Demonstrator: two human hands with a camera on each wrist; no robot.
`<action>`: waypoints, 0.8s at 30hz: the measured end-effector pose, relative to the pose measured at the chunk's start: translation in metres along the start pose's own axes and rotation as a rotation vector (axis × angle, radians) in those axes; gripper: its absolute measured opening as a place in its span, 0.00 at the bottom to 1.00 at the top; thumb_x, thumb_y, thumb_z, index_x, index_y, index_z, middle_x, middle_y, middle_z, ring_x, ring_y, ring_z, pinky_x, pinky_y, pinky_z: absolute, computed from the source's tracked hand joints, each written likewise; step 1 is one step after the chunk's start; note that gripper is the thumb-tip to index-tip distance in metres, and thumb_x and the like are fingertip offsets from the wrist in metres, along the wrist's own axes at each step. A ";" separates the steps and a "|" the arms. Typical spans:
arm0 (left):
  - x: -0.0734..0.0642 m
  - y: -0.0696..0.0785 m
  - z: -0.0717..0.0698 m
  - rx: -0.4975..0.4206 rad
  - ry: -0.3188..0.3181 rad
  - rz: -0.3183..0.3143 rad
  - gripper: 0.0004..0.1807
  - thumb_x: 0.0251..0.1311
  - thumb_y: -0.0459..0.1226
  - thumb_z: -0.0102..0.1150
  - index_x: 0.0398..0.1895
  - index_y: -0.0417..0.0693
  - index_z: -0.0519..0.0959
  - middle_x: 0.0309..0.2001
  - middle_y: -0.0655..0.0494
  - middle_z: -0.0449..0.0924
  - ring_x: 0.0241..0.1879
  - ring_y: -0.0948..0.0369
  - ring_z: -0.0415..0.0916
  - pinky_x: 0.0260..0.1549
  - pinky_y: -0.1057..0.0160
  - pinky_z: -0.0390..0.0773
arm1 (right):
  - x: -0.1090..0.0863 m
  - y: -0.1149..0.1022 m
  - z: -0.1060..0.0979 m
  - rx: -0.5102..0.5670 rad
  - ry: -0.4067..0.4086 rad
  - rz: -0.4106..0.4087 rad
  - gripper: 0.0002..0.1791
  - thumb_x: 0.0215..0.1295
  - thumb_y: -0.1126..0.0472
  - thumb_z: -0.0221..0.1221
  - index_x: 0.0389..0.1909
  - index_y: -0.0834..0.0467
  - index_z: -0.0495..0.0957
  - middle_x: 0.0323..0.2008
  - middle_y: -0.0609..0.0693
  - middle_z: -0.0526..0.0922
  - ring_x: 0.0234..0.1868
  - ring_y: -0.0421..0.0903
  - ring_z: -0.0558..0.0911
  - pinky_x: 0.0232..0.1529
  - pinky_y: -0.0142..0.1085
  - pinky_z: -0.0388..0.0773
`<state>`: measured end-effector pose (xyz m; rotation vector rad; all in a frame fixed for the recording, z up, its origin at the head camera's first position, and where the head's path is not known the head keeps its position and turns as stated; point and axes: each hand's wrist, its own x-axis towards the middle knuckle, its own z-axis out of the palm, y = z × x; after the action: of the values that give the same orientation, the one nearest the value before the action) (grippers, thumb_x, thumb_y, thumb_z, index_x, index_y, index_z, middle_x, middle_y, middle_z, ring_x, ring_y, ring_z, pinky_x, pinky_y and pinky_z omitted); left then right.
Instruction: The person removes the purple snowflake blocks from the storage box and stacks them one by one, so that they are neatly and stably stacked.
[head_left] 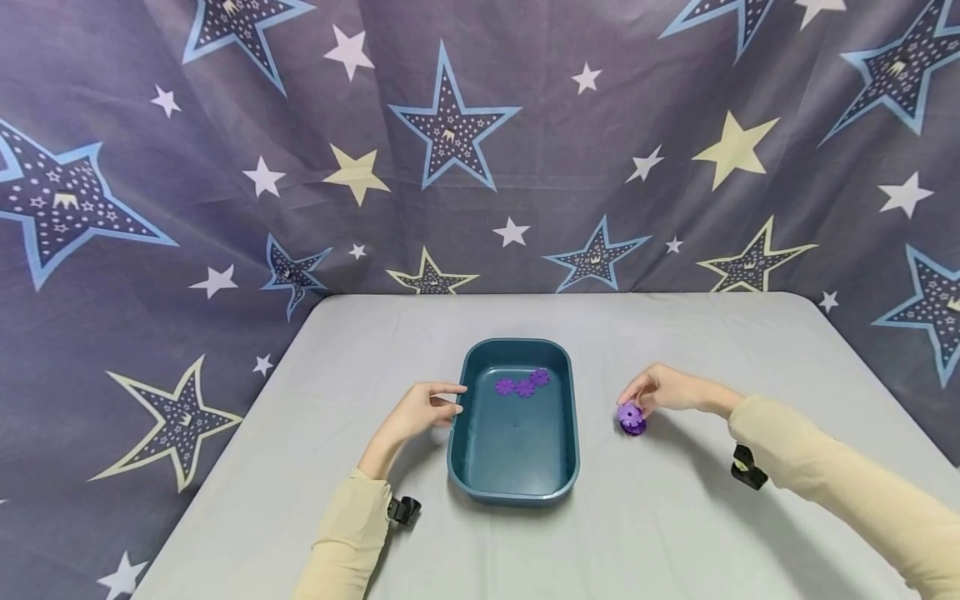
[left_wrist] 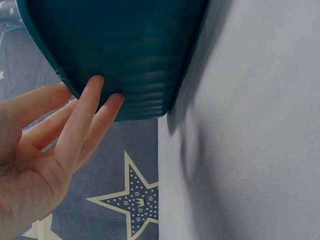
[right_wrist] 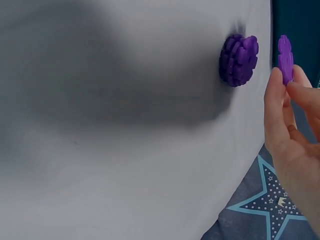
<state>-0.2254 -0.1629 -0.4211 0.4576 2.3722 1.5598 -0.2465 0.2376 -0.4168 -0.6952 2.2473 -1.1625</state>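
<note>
A dark teal rectangular tray stands on the table, with several purple flower-shaped discs lying inside towards its far end. My left hand is at the tray's left side, fingers fairly straight. Two of its fingertips rest against the outer wall in the left wrist view, while another reaches the rim. To the right of the tray, my right hand pinches a light purple flower-shaped disc between thumb and fingers. Just below that disc sits a stack of darker purple flower-shaped discs on the table.
A pale grey cloth covers the table. Behind and beside it hangs a dark star-patterned curtain. A small black camera is strapped at the left wrist, another camera at the right.
</note>
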 end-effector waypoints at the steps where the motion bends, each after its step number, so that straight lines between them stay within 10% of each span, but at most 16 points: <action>1: 0.000 0.000 0.000 0.001 0.000 0.001 0.20 0.54 0.25 0.54 0.50 0.26 0.69 0.40 0.30 0.75 0.29 0.53 0.79 0.29 0.61 0.82 | 0.000 0.000 0.001 0.002 0.003 -0.001 0.16 0.48 0.79 0.46 0.39 0.76 0.74 0.34 0.63 0.80 0.31 0.46 0.80 0.37 0.36 0.81; 24: 0.000 0.001 0.000 0.017 0.008 -0.004 0.19 0.53 0.25 0.54 0.50 0.26 0.70 0.40 0.31 0.76 0.29 0.56 0.79 0.28 0.61 0.82 | -0.002 0.017 0.007 0.041 0.013 -0.021 0.13 0.52 0.81 0.45 0.38 0.81 0.72 0.33 0.68 0.79 0.33 0.49 0.80 0.35 0.40 0.81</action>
<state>-0.2257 -0.1624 -0.4206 0.4502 2.3923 1.5441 -0.2438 0.2437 -0.4339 -0.6986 2.2259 -1.2225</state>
